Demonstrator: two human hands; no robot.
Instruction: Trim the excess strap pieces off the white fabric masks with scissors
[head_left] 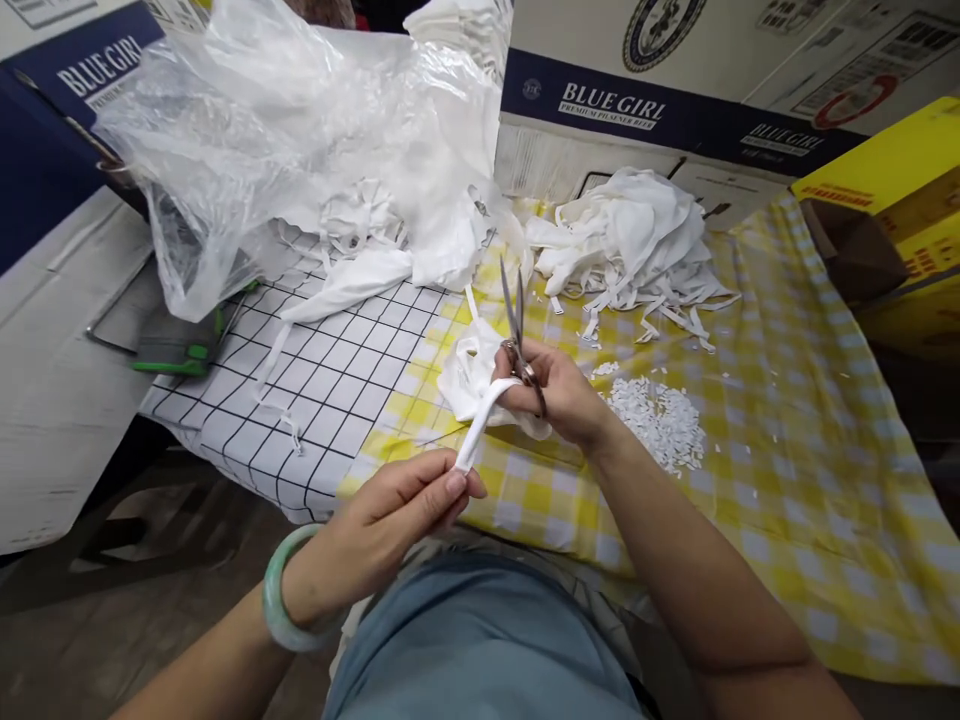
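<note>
My left hand (pixel 420 500) pinches the near end of a white fabric strap (pixel 480 425) between thumb and fingers. The strap runs up to my right hand (pixel 559 390), whose fingers are closed around metal scissors (pixel 516 320). The blades point away from me and stand slightly apart, clear of the strap's pinched end. Part of the strap also lies against my right hand's fingers. Just beyond, a crumpled white garment piece (pixel 461 375) rests on the yellow checked cloth, partly hidden by my right hand.
A heap of white fabric pieces with straps (pixel 637 235) lies at the back right. Small white offcuts (pixel 660 420) are piled right of my hand. A clear plastic bag (pixel 300 120) with white fabric covers the back left. Cardboard boxes (pixel 615 105) stand behind; yellow boxes (pixel 900 190) are at right.
</note>
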